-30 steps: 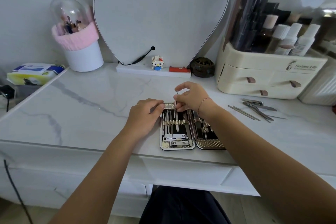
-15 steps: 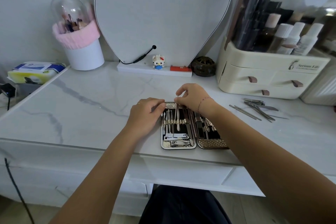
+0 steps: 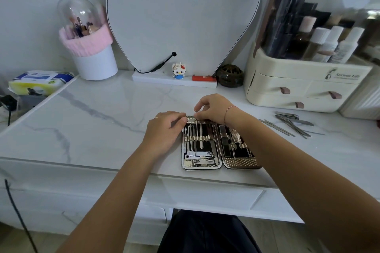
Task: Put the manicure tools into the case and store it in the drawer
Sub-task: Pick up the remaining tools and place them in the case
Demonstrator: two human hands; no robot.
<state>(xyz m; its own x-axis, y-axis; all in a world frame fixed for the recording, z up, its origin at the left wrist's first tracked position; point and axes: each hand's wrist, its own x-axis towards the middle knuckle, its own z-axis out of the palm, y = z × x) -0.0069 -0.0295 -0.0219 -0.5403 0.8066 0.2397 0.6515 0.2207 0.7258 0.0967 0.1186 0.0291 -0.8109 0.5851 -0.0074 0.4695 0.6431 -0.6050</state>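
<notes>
Head view: the right hand (image 3: pixel 213 109) pinches the top of a thin silver metal pick (image 3: pixel 196 123) between thumb and fingertips. The pick's lower end sits among the tools lined up in the left half of the open gold-textured, black-lined manicure case (image 3: pixel 240 162). The left hand (image 3: pixel 164 131) lies with curled fingers against the case's far left corner; whether it grips or only touches cannot be told. The case lies flat at the near edge of the white marble-patterned table (image 3: pixel 102 121), above a closed white drawer front (image 3: pixel 205 197). To the right, apart from the case, several loose silver tools (image 3: pixel 287 123) lie on the table. Beyond them stands a cream plastic organiser (image 3: pixel 287 80) with pink pulls, its script reading roughly "Serious Life". Far left stands a white cup with a pink knitted band (image 3: pixel 92 55).
</notes>
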